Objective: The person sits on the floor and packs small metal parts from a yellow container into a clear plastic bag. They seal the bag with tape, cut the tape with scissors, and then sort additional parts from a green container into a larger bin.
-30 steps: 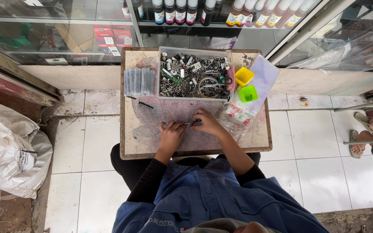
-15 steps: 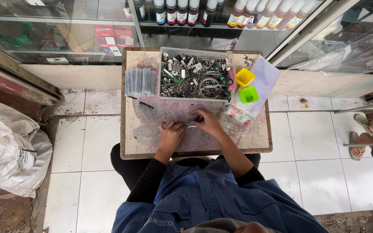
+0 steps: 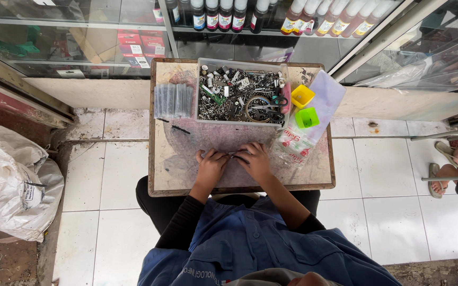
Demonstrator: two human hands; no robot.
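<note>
Left hand (image 3: 210, 164) and right hand (image 3: 254, 161) pinch small dark part (image 3: 238, 155), fingers closed tight; slip risk: part rolls toward table edge (image 3: 239, 189) at 6 o'clock; parts tray (image 3: 239, 94) at 12.

One view only, from the camera on your head. It looked almost straight down from well above the small wooden table (image 3: 319, 177), so your own blue-clad lap filled the bottom edge. Your left hand (image 3: 210, 167) and right hand (image 3: 255, 161) sat near centre, small in frame. The top faced a glass showcase (image 3: 107, 37); white floor tiles (image 3: 102, 190) spread either side. No second view shared the scene
</note>
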